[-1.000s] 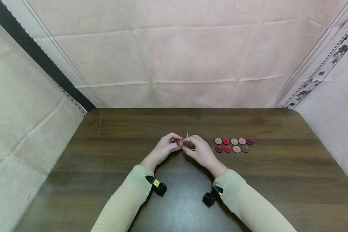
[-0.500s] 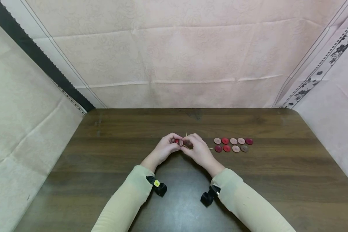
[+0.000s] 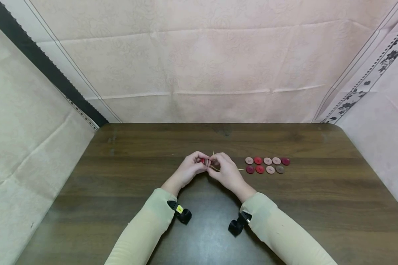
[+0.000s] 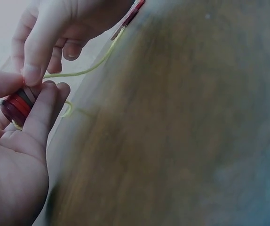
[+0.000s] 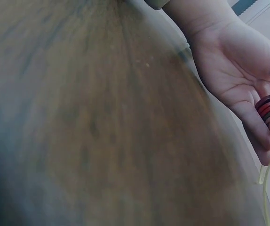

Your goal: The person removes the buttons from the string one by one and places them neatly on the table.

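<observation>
My left hand (image 3: 187, 170) grips a short stack of buttons (image 4: 16, 106), dark red, red and grey, between curled fingers and thumb. A thin yellow cord (image 4: 85, 72) comes out at the stack's end and trails to the right; a small loop of it shows below the left fingertips. My right hand (image 3: 230, 175) meets the left one there, its thumb and forefinger bent round the rim of the end button. The fingertips partly cover that button. In the right wrist view the cord (image 5: 266, 188) hangs down from the meeting fingers, beside the buttons (image 5: 266, 109).
Two rows of loose buttons (image 3: 267, 161), pink, red, dark red and grey-brown, lie flat to the right of the hands on the brown wooden table (image 3: 146, 140). The cord's tip reaches close to the lower row. Cloth (image 3: 199, 66) hangs behind and at both sides.
My right hand has shifted slightly left, with a wider gap between its thumb and forefinger. The left hand and its stack stay nearly still, and the loose buttons lie as before.
</observation>
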Demonstrator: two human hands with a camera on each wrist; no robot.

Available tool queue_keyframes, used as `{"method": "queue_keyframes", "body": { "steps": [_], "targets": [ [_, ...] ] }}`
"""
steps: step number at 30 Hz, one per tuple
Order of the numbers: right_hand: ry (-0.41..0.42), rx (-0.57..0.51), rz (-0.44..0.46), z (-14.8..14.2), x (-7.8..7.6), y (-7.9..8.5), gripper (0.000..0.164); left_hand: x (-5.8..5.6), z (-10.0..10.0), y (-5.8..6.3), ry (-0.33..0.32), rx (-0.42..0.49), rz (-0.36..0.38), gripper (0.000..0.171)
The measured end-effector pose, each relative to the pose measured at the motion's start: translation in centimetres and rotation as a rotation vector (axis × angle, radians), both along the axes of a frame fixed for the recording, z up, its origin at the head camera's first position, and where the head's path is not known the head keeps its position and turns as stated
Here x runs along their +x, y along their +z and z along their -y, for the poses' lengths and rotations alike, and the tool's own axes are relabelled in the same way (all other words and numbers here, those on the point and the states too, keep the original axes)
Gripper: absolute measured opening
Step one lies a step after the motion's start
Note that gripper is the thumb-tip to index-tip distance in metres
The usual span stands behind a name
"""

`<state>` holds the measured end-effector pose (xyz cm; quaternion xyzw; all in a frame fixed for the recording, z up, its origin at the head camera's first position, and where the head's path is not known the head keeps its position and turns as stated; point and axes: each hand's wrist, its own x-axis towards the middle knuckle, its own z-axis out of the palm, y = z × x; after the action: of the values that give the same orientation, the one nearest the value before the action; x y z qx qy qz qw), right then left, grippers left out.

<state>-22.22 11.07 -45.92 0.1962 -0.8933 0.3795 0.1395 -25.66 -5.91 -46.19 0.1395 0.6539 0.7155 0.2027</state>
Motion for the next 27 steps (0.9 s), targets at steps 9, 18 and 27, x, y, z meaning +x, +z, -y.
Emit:
{"method": "queue_keyframes", "body": {
  "steps": [9, 18, 27],
  "targets": [
    [-0.039, -0.016, 0.076, -0.9, 0.3, 0.4, 0.031, 0.0, 0.1, 0.1, 0.007, -0.008, -0.002, 0.026],
    [-0.049, -0.01, 0.101, -1.5, 0.3, 0.2, 0.03, 0.0, 0.2, 0.2, 0.0, -0.001, 0.008, 0.025],
    [-0.04, -0.005, 0.111, -1.9, 0.5, 0.5, 0.03, 0.0, 0.3, 0.2, 0.004, 0.004, -0.003, 0.024]
  ]
}}
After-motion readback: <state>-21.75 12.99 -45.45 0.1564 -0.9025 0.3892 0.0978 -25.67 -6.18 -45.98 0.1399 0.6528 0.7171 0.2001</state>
